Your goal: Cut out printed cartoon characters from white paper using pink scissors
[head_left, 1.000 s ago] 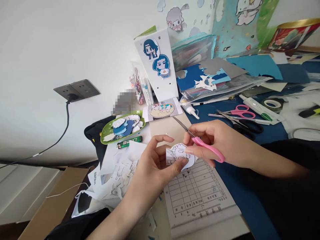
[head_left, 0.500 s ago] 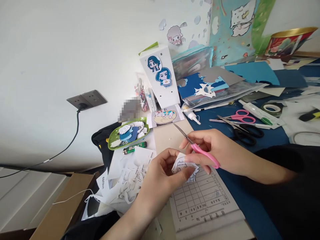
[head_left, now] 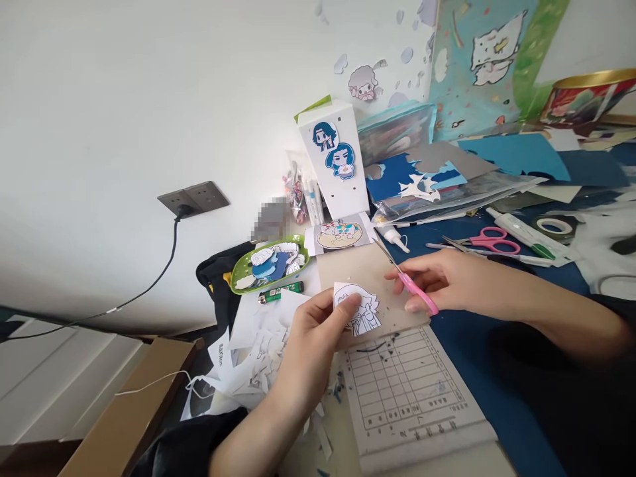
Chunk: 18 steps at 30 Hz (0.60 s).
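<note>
A white paper cutout with a line-drawn cartoon figure [head_left: 366, 317] is pinched between the thumb and fingers of my left hand [head_left: 322, 324]. Pink-handled scissors [head_left: 416, 291] are in my right hand [head_left: 442, 281], their blades pointing up and to the left, apart from the paper. Beneath the hands lie a beige board [head_left: 342, 268] and a sheet with a printed grid [head_left: 397, 391]. Paper scraps [head_left: 263, 358] are heaped to the left of my left hand.
A green tray [head_left: 238, 281] holds several cutouts, with a green lighter [head_left: 281, 292] beside it. Another pair of pink scissors [head_left: 497, 240], a roll of tape [head_left: 554, 226] and blue paper sheets [head_left: 511, 156] lie right. A white box [head_left: 342, 189] stands behind.
My right hand has moved away to the right with the scissors, leaving the paper. My left hand still holds the cutout, now showing more of the drawing. The view has shifted slightly.
</note>
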Tool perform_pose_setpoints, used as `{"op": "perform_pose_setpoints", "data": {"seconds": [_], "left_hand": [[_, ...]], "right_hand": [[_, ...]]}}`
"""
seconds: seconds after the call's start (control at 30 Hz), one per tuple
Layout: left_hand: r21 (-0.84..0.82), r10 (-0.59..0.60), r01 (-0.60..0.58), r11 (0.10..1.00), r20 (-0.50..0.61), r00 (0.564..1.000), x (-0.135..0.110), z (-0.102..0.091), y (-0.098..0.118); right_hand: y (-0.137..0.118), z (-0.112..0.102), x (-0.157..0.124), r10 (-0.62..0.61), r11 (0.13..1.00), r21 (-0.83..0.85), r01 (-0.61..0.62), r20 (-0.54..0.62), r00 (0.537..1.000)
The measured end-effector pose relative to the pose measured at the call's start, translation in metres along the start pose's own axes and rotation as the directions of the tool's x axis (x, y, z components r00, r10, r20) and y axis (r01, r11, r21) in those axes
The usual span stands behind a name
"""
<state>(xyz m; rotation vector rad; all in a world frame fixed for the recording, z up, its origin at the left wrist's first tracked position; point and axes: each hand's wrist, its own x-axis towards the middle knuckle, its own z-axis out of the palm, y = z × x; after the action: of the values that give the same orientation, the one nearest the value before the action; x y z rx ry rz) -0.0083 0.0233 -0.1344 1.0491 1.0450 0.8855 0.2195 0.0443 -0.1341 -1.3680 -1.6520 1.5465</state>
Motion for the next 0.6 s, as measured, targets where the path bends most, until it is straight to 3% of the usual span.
{"op": "perform_pose_setpoints", "data": {"seconds": [0.23,0.4,0.6], "left_hand": [[-0.045,0.044,-0.044,0.998,-0.010,0.999,0.001,0.000,0.000],[-0.078,0.057,-0.057,0.995,-0.006,0.998,-0.001,0.001,0.002],[-0.070,0.090,-0.090,0.993,0.002,0.996,-0.002,0.000,0.005]], "right_hand": [[-0.006,-0.002,-0.004,-0.016,0.999,0.042,0.014,0.038,0.999],[-0.005,0.010,-0.004,-0.068,0.993,0.098,0.057,0.113,0.991],[-0.006,0.022,-0.005,-0.054,0.998,0.040,0.049,0.146,0.988]]}}
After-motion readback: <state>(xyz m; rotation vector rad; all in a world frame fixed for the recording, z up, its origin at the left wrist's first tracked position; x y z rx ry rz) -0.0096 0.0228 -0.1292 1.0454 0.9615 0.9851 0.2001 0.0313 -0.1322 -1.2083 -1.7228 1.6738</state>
